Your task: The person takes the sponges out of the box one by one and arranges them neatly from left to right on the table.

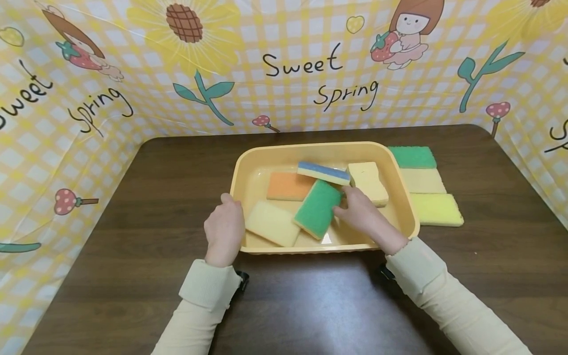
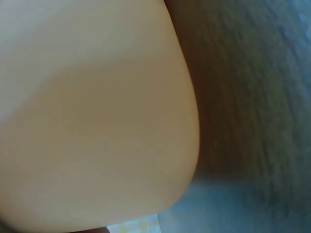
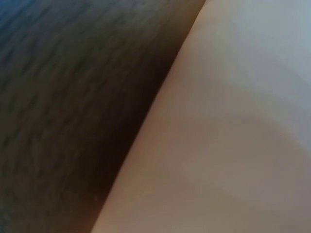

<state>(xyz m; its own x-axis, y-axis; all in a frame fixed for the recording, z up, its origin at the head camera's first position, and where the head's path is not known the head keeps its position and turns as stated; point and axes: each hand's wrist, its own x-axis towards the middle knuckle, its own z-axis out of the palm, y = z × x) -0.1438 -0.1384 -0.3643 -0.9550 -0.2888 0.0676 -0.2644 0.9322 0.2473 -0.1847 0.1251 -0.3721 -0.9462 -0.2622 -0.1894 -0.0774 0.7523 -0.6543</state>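
Observation:
A yellow plastic basin (image 1: 306,147) stands on the table with several sponges inside. My left hand (image 1: 225,230) grips the basin's left rim, its fingertips hidden. Inside the basin, my right hand (image 1: 360,211) holds the right edge of a green-topped sponge (image 1: 317,209) between thumb and fingers. That sponge lies tilted, overlapping a pale yellow sponge (image 1: 272,223) and an orange sponge (image 1: 288,186). Just above it sits a blue-and-cream sponge (image 1: 324,172). A cream sponge (image 1: 368,182) is beside the right fingers. Both wrist views show mostly blurred skin and dark wood.
Outside the basin's right wall, a green sponge (image 1: 412,157), a beige sponge (image 1: 422,180) and a bright yellow sponge (image 1: 437,209) lie in a column. The dark wooden table (image 1: 177,177) is bordered by a yellow checked cloth (image 1: 301,29) at the back and sides.

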